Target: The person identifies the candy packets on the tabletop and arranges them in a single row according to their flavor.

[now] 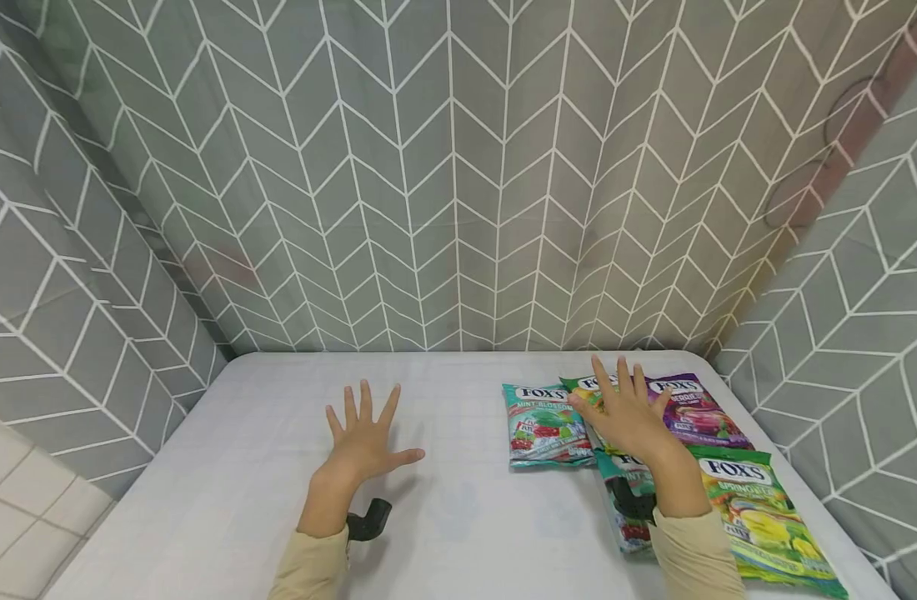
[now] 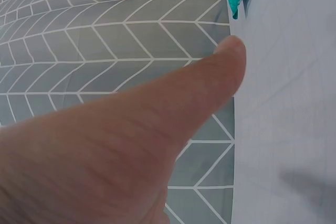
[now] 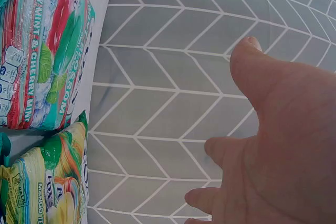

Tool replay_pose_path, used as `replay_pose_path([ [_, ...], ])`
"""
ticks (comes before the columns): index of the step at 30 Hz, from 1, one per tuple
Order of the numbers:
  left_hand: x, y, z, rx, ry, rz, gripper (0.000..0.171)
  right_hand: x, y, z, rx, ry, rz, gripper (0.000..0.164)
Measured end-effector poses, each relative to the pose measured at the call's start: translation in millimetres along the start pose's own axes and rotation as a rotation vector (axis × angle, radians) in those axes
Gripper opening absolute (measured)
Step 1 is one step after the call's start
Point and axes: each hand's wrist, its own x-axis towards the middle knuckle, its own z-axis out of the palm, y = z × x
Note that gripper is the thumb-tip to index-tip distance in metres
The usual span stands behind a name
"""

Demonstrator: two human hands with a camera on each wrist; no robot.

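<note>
My left hand (image 1: 363, 450) hovers over the left part of the white table (image 1: 458, 533), fingers spread and holding nothing. In the left wrist view its thumb (image 2: 210, 77) stretches out straight. On the right, my right hand (image 1: 629, 417) is spread above several Fox's candy bags and grips none of them. Near it lie a teal mint blossom bag (image 1: 547, 425), a purple berries bag (image 1: 699, 412) and a green and yellow spring tea bag (image 1: 766, 517). A second teal bag (image 1: 627, 508) and a yellow-green mango bag (image 3: 47, 182) are partly hidden by the right hand and arm in the head view.
A grey curtain (image 1: 428, 167) with white chevron lines rises behind the table and along both sides. Each wrist wears a black camera mount, such as the left mount (image 1: 370, 520). Pale floor tiles (image 1: 23, 508) show at the lower left.
</note>
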Motion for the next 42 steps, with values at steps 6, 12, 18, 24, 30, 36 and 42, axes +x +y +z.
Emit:
replay_pose_path([
  [6, 0.0, 0.7, -2.7, -0.008, -0.021, -0.016, 0.104, 2.1, 3.0, 0.5, 0.004, -0.014, 0.005, 0.087],
  [12, 2.3, 3.7, -8.1, -0.072, 0.001, -0.026, 0.086, 5.3, 1.4, -1.4, 0.054, 0.01, -0.045, 0.085],
  [18, 10.4, 5.4, -6.7, -0.137, 0.066, 0.012, 0.07, 4.3, -0.1, -5.8, 0.163, 0.035, -0.136, 0.074],
  [24, 14.0, 9.6, -0.4, -0.179, 0.069, 0.062, 0.071, 3.1, 0.5, -4.8, 0.186, -0.003, -0.13, 0.063],
  [30, 15.1, 14.7, 7.4, -0.229, 0.052, 0.095, 0.072, 7.3, 1.9, 4.1, 0.207, -0.067, -0.108, 0.066],
  [36, 24.6, 30.2, 23.4, -0.547, -0.05, 0.084, 0.063, 5.0, 2.4, 8.2, 0.276, -0.141, -0.033, 0.06],
  [42, 38.1, 57.1, 45.7, -0.727, -0.145, 0.023, 0.055, 5.3, 2.0, 13.6, 0.345, -0.277, 0.005, 0.06],
])
